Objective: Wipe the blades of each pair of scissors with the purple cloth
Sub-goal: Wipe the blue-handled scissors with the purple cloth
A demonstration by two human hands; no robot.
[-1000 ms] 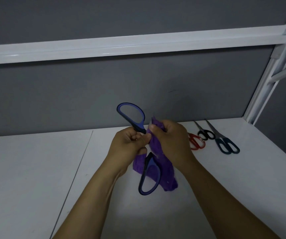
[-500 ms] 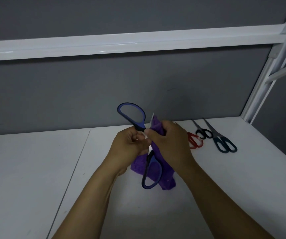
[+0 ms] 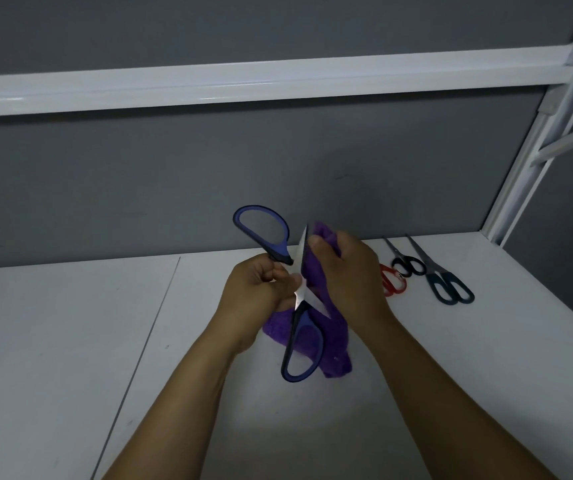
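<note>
Blue-handled scissors (image 3: pixel 300 348) are held spread wide above the white table, one handle loop up at the left, the other hanging low. My left hand (image 3: pixel 261 289) grips them near the pivot. My right hand (image 3: pixel 347 275) holds the purple cloth (image 3: pixel 333 334) against the upper blade, whose silver edge shows beside my thumb. The cloth's loose end hangs down behind the lower handle. Three more pairs lie on the table to the right: red-handled scissors (image 3: pixel 393 282), partly hidden by my right hand, black-handled scissors (image 3: pixel 404 259) and teal-handled scissors (image 3: pixel 446 284).
The white table (image 3: pixel 70 341) has a seam running down its left part. A grey wall stands behind, crossed by a white horizontal rail (image 3: pixel 243 81). A white frame post (image 3: pixel 534 161) rises at the right rear corner.
My right hand with the cloth has slid up along the upper blade, so more bare silver blade shows near the pivot. The left hand has kept its grip.
</note>
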